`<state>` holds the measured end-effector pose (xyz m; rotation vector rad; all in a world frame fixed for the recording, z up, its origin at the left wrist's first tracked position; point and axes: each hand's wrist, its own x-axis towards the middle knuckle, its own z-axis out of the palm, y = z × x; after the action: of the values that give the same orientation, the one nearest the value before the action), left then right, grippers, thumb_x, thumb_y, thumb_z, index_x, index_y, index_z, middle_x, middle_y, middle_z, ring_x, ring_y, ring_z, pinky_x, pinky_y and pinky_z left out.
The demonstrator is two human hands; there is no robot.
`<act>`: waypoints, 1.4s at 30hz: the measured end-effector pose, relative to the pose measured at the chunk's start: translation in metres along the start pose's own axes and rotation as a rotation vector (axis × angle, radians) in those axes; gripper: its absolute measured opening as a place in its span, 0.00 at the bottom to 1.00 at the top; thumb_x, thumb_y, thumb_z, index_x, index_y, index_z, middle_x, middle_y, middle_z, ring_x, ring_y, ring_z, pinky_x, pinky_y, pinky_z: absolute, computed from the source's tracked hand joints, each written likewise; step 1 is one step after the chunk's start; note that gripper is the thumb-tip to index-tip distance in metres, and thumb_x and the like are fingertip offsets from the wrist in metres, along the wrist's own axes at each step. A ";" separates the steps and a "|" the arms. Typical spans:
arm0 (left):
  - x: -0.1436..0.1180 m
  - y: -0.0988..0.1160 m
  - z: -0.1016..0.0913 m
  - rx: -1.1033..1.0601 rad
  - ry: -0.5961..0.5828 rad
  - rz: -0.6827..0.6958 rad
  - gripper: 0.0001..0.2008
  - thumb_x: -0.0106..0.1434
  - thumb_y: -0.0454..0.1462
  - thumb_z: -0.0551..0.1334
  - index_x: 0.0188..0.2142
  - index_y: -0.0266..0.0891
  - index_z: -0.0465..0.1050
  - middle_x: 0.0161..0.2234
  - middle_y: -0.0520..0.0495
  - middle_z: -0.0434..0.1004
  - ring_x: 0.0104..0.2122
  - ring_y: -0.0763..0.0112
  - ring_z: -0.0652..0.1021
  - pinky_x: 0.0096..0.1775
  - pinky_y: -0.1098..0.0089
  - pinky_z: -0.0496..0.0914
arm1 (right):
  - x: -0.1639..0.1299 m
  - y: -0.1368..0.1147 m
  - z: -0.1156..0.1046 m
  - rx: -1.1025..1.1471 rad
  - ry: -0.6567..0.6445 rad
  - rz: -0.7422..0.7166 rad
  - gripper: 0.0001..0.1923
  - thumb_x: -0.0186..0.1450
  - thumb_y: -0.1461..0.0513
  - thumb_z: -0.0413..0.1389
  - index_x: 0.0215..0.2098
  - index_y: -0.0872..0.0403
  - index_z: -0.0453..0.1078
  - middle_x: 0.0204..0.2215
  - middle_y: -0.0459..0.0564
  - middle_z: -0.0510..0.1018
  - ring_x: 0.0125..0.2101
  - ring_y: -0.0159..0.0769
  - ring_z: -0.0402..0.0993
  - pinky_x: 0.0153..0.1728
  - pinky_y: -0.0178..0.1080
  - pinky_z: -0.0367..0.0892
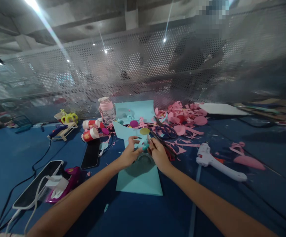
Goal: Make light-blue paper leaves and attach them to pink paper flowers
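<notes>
Both hands meet over a light-blue sheet [140, 184] lying on the blue table. My left hand [129, 154] is closed, thumb and fingers pinching a small light-blue cut piece [144, 143]. From the other side, my right hand [159, 154] grips the same piece with fingertips pressed together. The piece looks like thin paper or foam; its exact shape is partly hidden by the fingers. Just beyond the fingertips is a yellow-green disc [144, 131]. More light-blue sheet [138, 112] lies behind, and dark-handled scissors [166, 130] rest beyond my right hand.
Pink scraps [179, 115] are heaped at the back right. A white glue gun [217, 163] lies to the right; a purple one [57, 130] rests on a stand at left. A phone [91, 154], a pink-topped bottle [107, 110] and a corded power strip [68, 181] stand left.
</notes>
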<state>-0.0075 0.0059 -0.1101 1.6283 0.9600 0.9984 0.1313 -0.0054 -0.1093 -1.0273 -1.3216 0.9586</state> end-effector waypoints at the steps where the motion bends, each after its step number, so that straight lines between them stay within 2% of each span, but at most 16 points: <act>1: 0.001 0.001 -0.002 0.036 -0.037 0.002 0.18 0.58 0.45 0.56 0.43 0.39 0.53 0.32 0.52 0.66 0.14 0.87 0.60 0.17 0.79 0.57 | -0.001 0.000 0.000 -0.030 -0.021 -0.020 0.18 0.61 0.49 0.46 0.21 0.52 0.53 0.14 0.38 0.54 0.15 0.26 0.49 0.16 0.32 0.48; 4: 0.003 0.006 -0.005 0.159 -0.097 0.044 0.16 0.62 0.48 0.48 0.34 0.36 0.62 0.24 0.53 0.65 0.19 0.79 0.66 0.23 0.76 0.62 | -0.004 -0.004 0.001 -0.183 -0.042 -0.110 0.16 0.63 0.53 0.44 0.21 0.52 0.54 0.14 0.39 0.54 0.16 0.27 0.50 0.18 0.33 0.49; 6: 0.003 0.008 -0.005 0.202 -0.095 0.081 0.18 0.63 0.47 0.46 0.29 0.36 0.63 0.23 0.51 0.66 0.23 0.76 0.69 0.28 0.74 0.63 | -0.005 -0.007 0.001 -0.281 -0.037 -0.182 0.14 0.63 0.56 0.44 0.21 0.52 0.54 0.15 0.39 0.55 0.17 0.28 0.52 0.20 0.33 0.50; 8: 0.003 0.010 -0.004 0.235 -0.089 0.096 0.18 0.63 0.46 0.46 0.27 0.36 0.63 0.21 0.52 0.64 0.22 0.76 0.67 0.28 0.74 0.62 | -0.007 -0.009 0.001 -0.332 -0.026 -0.216 0.14 0.62 0.57 0.45 0.21 0.52 0.54 0.15 0.40 0.56 0.18 0.28 0.53 0.21 0.34 0.50; 13: 0.002 0.014 -0.002 0.257 -0.037 0.098 0.12 0.60 0.44 0.53 0.31 0.36 0.63 0.17 0.58 0.56 0.17 0.81 0.58 0.21 0.77 0.54 | -0.006 -0.008 0.003 -0.196 -0.001 -0.043 0.16 0.61 0.53 0.46 0.20 0.52 0.53 0.13 0.38 0.56 0.15 0.27 0.51 0.18 0.33 0.49; 18: 0.000 0.021 -0.006 0.280 0.003 0.048 0.15 0.57 0.41 0.56 0.43 0.38 0.64 0.16 0.59 0.59 0.16 0.80 0.62 0.20 0.78 0.57 | -0.002 -0.010 0.004 -0.149 -0.006 0.028 0.21 0.59 0.48 0.47 0.17 0.52 0.53 0.11 0.38 0.55 0.14 0.26 0.50 0.16 0.32 0.48; 20: 0.001 0.021 -0.007 0.295 0.005 0.015 0.17 0.57 0.42 0.56 0.45 0.39 0.63 0.18 0.58 0.63 0.15 0.80 0.64 0.19 0.78 0.58 | -0.001 -0.011 0.004 -0.112 -0.036 0.053 0.22 0.58 0.47 0.47 0.16 0.52 0.53 0.10 0.38 0.54 0.14 0.25 0.49 0.16 0.32 0.47; 22: 0.001 0.018 -0.006 0.266 0.000 -0.035 0.17 0.57 0.46 0.54 0.41 0.37 0.64 0.21 0.56 0.66 0.14 0.80 0.63 0.17 0.78 0.57 | -0.001 -0.011 0.003 -0.056 -0.058 0.079 0.22 0.58 0.46 0.48 0.17 0.52 0.53 0.10 0.37 0.54 0.13 0.25 0.48 0.15 0.32 0.45; 24: 0.003 0.013 -0.005 0.200 -0.021 -0.091 0.21 0.59 0.51 0.48 0.32 0.35 0.66 0.19 0.54 0.67 0.13 0.81 0.61 0.16 0.77 0.56 | 0.000 -0.009 0.003 -0.029 -0.046 0.068 0.22 0.58 0.46 0.48 0.17 0.52 0.53 0.11 0.37 0.54 0.13 0.25 0.48 0.15 0.32 0.45; 27: 0.005 0.008 -0.003 0.146 -0.026 -0.111 0.28 0.60 0.54 0.42 0.22 0.35 0.64 0.13 0.54 0.61 0.12 0.80 0.59 0.16 0.77 0.54 | 0.000 -0.005 0.002 -0.037 -0.026 0.029 0.21 0.59 0.47 0.47 0.18 0.52 0.53 0.11 0.37 0.55 0.13 0.25 0.49 0.14 0.32 0.46; 31: 0.006 0.009 -0.004 0.171 0.015 -0.012 0.19 0.58 0.50 0.51 0.23 0.36 0.63 0.12 0.59 0.54 0.12 0.81 0.57 0.17 0.77 0.52 | 0.001 -0.002 0.002 -0.044 -0.055 0.041 0.19 0.60 0.48 0.46 0.20 0.51 0.53 0.12 0.37 0.54 0.12 0.25 0.49 0.14 0.32 0.47; 36: 0.004 0.015 -0.008 0.326 0.021 0.122 0.14 0.57 0.45 0.55 0.28 0.35 0.67 0.18 0.57 0.60 0.18 0.80 0.61 0.22 0.77 0.55 | 0.001 -0.004 0.003 -0.051 -0.070 0.074 0.17 0.61 0.50 0.46 0.21 0.52 0.53 0.12 0.37 0.53 0.13 0.25 0.47 0.14 0.31 0.46; 38: 0.002 0.016 -0.008 0.383 -0.011 0.131 0.16 0.59 0.46 0.53 0.27 0.35 0.67 0.16 0.56 0.60 0.18 0.79 0.62 0.23 0.77 0.56 | 0.000 -0.007 0.002 -0.105 -0.064 0.050 0.18 0.61 0.50 0.45 0.20 0.52 0.53 0.12 0.37 0.52 0.14 0.25 0.47 0.15 0.32 0.46; 42: 0.001 0.013 -0.007 0.318 -0.021 0.082 0.24 0.63 0.48 0.43 0.26 0.35 0.67 0.19 0.51 0.68 0.20 0.75 0.68 0.26 0.74 0.62 | -0.003 -0.012 0.001 -0.265 -0.042 -0.080 0.18 0.62 0.52 0.44 0.19 0.52 0.53 0.14 0.39 0.53 0.17 0.27 0.49 0.19 0.33 0.48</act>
<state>-0.0114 0.0063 -0.0965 1.9499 1.0867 0.9148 0.1296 -0.0115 -0.0982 -1.1493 -1.5422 0.7613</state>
